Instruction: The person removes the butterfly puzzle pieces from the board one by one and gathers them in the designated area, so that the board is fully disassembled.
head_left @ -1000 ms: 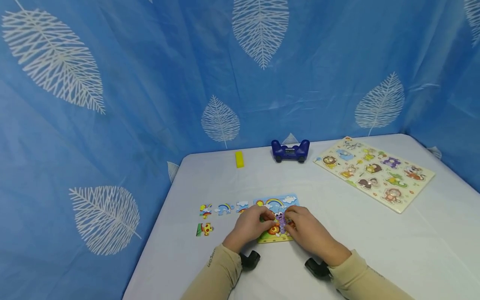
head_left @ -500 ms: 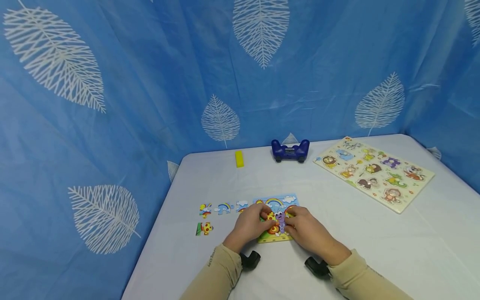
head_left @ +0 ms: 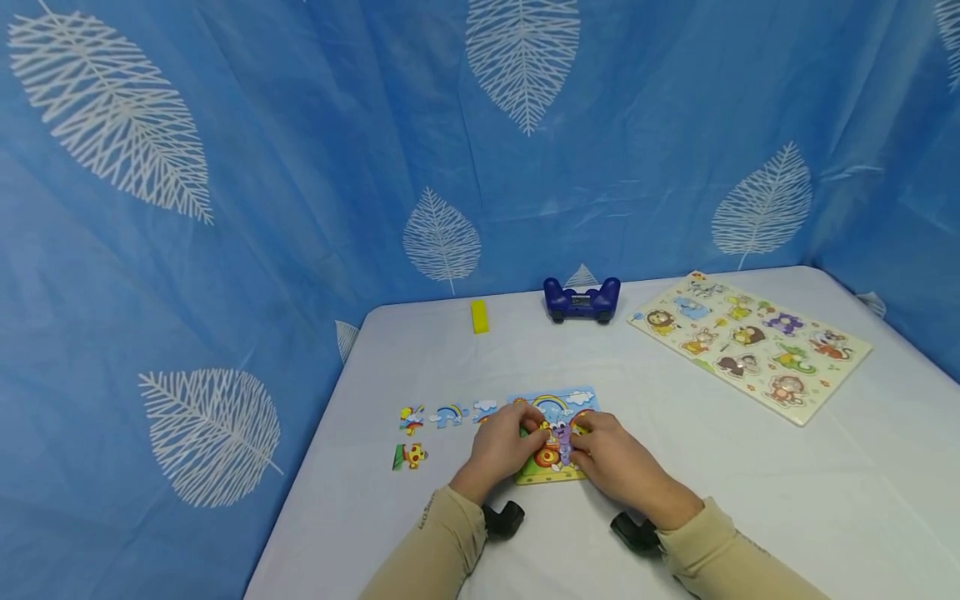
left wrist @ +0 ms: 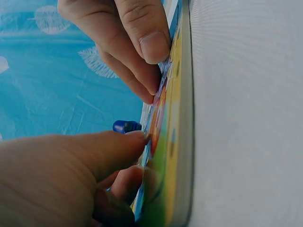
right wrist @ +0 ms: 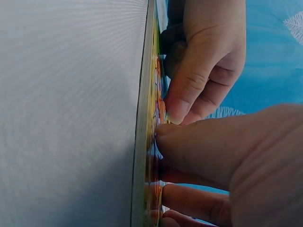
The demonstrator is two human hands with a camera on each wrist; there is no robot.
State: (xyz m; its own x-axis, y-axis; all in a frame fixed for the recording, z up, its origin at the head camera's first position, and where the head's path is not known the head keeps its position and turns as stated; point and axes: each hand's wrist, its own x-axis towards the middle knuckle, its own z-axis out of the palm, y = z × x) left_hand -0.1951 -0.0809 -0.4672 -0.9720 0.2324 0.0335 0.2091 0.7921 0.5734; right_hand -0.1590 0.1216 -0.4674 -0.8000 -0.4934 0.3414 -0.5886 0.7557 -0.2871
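Note:
A colourful puzzle board (head_left: 555, 478) with a rainbow and a purple butterfly lies near the table's middle. My left hand (head_left: 506, 442) is bent over its left half, thumb and fingers curled at a puzzle piece by the butterfly's left wing. My right hand (head_left: 618, 462) holds the right side of a puzzle piece beside the purple body (head_left: 564, 442), with the thumb on the near side. In both wrist views the fingertips of both hands touch the board's face, close together. Fingers and thumbs hide much of the pieces, so their outlines are not clear.
Several loose puzzle pieces lie left of the board, including a rainbow piece (head_left: 449, 416) and a red-spotted yellow piece (head_left: 410, 456). Farther back are a yellow block (head_left: 479, 317) and a blue game controller (head_left: 582, 301). A wooden animal puzzle (head_left: 750, 346) lies at the right.
Both hands stay over the board and shift only slightly. The left thumb has moved a little up toward its index finger. More of the butterfly now shows between the hands.

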